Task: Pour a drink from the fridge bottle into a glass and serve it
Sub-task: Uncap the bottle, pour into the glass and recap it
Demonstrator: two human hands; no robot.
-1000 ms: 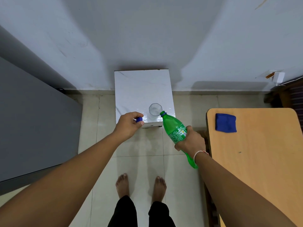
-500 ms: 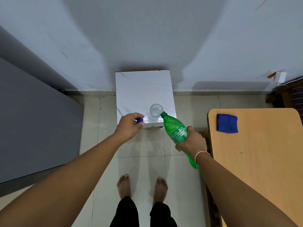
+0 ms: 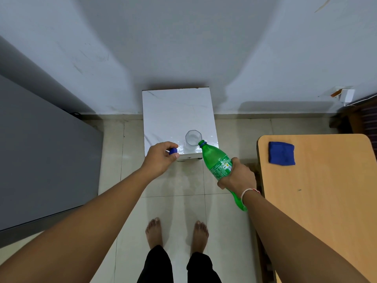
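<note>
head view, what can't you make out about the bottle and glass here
- Green bottle: the right hand wraps its middle, hiding part of the label; the label print is too small to read.
- Liquid level in the bottle: not discernible through the green plastic.
- Glass: clear on the white stool; any drink inside is too faint to tell.
- Blue cap: mostly covered by the left hand.

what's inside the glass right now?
The glass on the white stand looks clear; no liquid level is discernible. The green bottle mouth covers its near right rim.
</note>
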